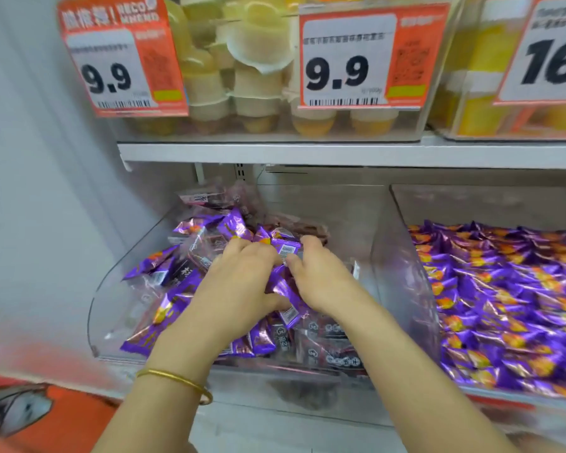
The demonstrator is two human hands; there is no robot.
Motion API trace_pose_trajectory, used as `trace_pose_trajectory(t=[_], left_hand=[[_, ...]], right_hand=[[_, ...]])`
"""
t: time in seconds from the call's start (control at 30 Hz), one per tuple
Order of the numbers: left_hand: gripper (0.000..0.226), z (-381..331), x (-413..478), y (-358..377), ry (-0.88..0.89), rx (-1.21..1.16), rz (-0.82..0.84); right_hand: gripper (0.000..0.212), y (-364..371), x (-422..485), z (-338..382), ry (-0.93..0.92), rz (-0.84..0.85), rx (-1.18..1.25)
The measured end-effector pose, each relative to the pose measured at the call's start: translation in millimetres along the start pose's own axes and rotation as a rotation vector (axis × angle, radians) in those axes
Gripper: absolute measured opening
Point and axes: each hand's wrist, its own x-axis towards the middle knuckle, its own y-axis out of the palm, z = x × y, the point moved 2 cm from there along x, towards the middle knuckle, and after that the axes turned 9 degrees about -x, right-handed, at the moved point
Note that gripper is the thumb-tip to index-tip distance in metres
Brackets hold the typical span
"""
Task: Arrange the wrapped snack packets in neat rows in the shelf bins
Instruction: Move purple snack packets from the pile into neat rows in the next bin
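Purple foil snack packets [206, 282], loose and jumbled, fill the clear left bin [111, 289]. Left hand [242, 282] and right hand [321, 276] lie side by side on the heap, fingers curled down among the packets; whether either actually grips one cannot be told. Gold bangle [177, 382] on the left wrist. Right bin [402, 210], adjoining: like packets in tidy overlapping rows. Price cards [347, 57] hang on the shelf above.

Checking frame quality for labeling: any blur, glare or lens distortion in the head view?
Head view: edges smeared, worst at the lower left corner; small print on the price tag unreadable, the 9.9 sharp; wide-angle bowing bends the shelf edge; reflections wash the clear bin wall; both hands, left hand and right hand, slightly soft over the purple packets.
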Motion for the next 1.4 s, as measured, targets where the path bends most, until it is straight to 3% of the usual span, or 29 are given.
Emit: trace_pose_trajectory(t=[0.23, 0.3, 0.5, 0.6, 0.83, 0.9, 1.03, 1.2, 1.4], left_hand=[[0.038, 3.4, -6.6, -4.1, -0.007, -0.16, 0.003], [0.035, 5.9, -9.3, -6.2, -0.029, -0.252, 0.003], [0.031, 8.6, -15.2, -17.0, -0.1, -0.627, -0.237], [0.031, 5.1, -15.7, -22.4, -0.055, -0.688, -0.334], [0.039, -0.6, -15.3, -18.7, -0.149, -0.975, -0.319], [0.04, -3.3, -13.5, -19.1, -0.184, -1.042, -0.289], [0.014, -7.2, -11.1, -16.4, -0.168, -1.218, -0.223], [0.041, -5.3, -10.6, -12.7, -0.123, -1.183, -0.258], [0.032, -2.0, -11.9, -14.6, -0.17, -1.144, -0.369]], right_hand=[[0.019, -0.6, 9.2, -6.7, 0.031, -0.072, 0.11], [0.025, -3.2, 7.6, -7.0, 0.005, -0.109, 0.109], [0.014, -18.0, -4.2, -12.0, -0.03, -0.33, 0.291], [0.01, -24.6, -13.5, -9.3, -0.059, -0.434, 0.436], [0.013, -36.9, -19.2, -14.2, -0.011, -0.608, 0.671], [0.017, -37.5, -18.2, -15.5, 0.019, -0.593, 0.811], [0.011, -31.7, -16.5, -12.0, 0.042, -0.411, 1.032], [0.014, -35.2, -20.3, -12.9, 0.004, -0.482, 0.918], [0.011, -40.3, -36.5, -9.3, -0.065, -0.587, 0.483]])
